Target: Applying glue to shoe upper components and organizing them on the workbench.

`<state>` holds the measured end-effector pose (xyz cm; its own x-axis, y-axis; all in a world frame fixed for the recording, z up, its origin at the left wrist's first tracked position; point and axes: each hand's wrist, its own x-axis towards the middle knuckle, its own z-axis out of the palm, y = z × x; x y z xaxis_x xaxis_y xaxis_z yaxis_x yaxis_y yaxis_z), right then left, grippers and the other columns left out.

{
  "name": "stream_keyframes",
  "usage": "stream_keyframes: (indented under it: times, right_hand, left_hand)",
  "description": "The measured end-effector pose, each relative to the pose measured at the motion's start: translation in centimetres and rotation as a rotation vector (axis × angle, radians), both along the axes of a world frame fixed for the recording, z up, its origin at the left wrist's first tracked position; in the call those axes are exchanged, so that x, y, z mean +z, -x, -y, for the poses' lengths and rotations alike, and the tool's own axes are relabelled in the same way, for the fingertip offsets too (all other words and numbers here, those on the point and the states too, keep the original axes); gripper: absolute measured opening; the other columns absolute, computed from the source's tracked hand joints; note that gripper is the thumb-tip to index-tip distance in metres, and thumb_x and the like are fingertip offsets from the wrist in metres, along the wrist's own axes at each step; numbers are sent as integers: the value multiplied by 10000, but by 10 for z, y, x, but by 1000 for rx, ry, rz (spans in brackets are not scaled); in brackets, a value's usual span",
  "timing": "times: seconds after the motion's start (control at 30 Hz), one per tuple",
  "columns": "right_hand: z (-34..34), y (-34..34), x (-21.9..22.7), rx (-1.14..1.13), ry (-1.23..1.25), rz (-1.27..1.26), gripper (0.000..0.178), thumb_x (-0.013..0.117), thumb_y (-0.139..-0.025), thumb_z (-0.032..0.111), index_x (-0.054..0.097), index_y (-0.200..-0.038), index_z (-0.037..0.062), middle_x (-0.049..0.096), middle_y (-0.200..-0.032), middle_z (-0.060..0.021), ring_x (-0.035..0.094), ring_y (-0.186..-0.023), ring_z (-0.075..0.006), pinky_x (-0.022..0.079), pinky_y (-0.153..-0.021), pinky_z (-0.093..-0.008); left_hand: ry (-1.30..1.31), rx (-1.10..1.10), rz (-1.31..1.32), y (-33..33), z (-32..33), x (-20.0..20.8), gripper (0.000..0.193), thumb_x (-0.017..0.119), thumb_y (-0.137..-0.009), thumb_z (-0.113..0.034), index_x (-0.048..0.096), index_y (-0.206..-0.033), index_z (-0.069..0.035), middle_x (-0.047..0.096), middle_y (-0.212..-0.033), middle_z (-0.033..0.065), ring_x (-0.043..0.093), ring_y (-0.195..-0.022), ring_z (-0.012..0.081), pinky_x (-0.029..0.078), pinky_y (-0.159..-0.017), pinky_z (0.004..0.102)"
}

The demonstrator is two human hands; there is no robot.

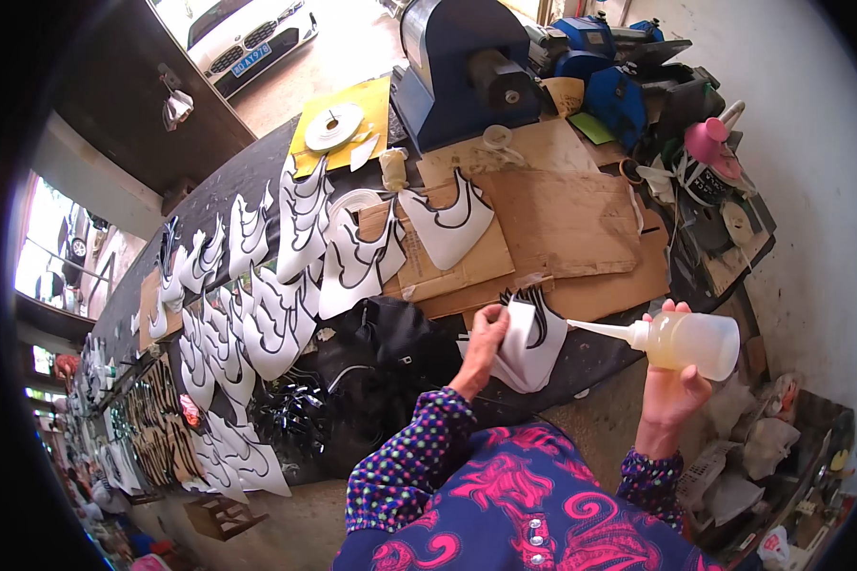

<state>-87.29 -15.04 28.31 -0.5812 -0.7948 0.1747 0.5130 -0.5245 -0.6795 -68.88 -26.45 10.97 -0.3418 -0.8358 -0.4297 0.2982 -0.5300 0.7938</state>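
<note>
My left hand [483,350] is closed, its fingers pinching a small white piece [518,327] near the table's front edge. Right under that piece lies a stack of white cut pieces with black curved edging [535,369]. In my right hand [671,395] is a translucent squeeze bottle [703,344], tilted on its side, with pale yellowish liquid inside. Its long thin nozzle points left toward the stack, and its tip is close to the stack's right edge. Whether the tip touches anything, I cannot tell.
Cardboard sheets [567,224] cover the table beyond my hands. More edged white pieces [281,324] lie in rows at the left, beside a black cloth bundle [381,347]. A dark blue machine [462,71] stands at the back; a white tape roll [333,127] rests on a yellow board [376,100].
</note>
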Motion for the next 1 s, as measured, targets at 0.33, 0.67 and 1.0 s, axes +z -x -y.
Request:
stream_keyframes:
  times: [0.33, 0.67, 1.0]
  right_hand:
    - [-9, -25, 22, 99, 116, -8, 729, 777, -568, 228, 427, -1192, 85, 476, -1154, -73, 419, -1153, -277, 366, -944, -525]
    - [0, -56, 38, 85, 198, -352, 423, 614, -757, 318, 407, -1038, 80, 505, -1018, -75, 497, -1026, -267, 486, -809, -488]
    - [0, -59, 33, 114, 204, -381, 490, 679, -711, 326, 407, -1035, 79, 505, -1026, -87, 493, -1035, -282, 481, -819, -490]
  left_hand:
    - [109, -234, -257, -75, -32, 151, 692, 621, -755, 24, 266, -1348, -28, 557, -1087, 80, 547, -967, 147, 425, -857, 269]
    - [65, -354, -200, -90, -69, 204, 860, 653, -666, 71, 191, -1381, -47, 485, -1184, 114, 515, -1036, 163, 423, -876, 277]
    - [-27, -349, -385, -99, -72, 205, 888, 644, -646, 111, 182, -1386, -54, 496, -1142, 120, 511, -995, 152, 419, -866, 271]
